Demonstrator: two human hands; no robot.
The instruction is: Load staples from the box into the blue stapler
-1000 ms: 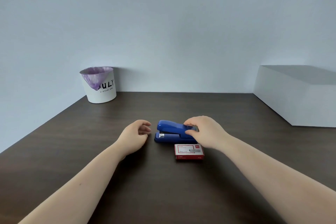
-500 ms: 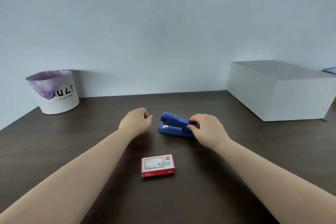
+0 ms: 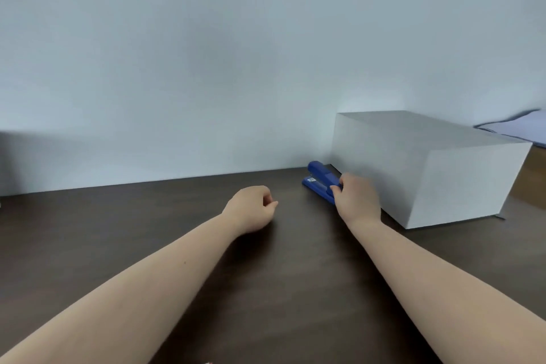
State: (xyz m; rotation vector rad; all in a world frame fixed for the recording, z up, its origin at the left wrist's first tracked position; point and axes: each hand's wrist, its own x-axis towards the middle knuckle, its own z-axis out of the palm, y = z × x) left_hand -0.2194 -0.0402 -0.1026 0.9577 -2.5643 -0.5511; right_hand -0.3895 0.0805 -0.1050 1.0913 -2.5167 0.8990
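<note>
Resting on the dark wooden tabletop (image 3: 88, 239) left of centre in the frame, the left hand (image 3: 251, 208) lies with its fingers curled loosely into the palm, its grip closed on nothing. Right of it, near the far edge of the tabletop by the pale wall, sits the blue stapler (image 3: 320, 182), angled with its nose toward the upper left. The right hand (image 3: 356, 198) covers the stapler's rear end, its grip pinching the blue body between thumb and fingertips. Just beside the stapler and this hand, filling the right of the frame, stands a large white box (image 3: 428, 168). Behind it, at the right edge, lies a sheet of pale paper (image 3: 520, 127), blurred. The staple box cannot be made out.
</note>
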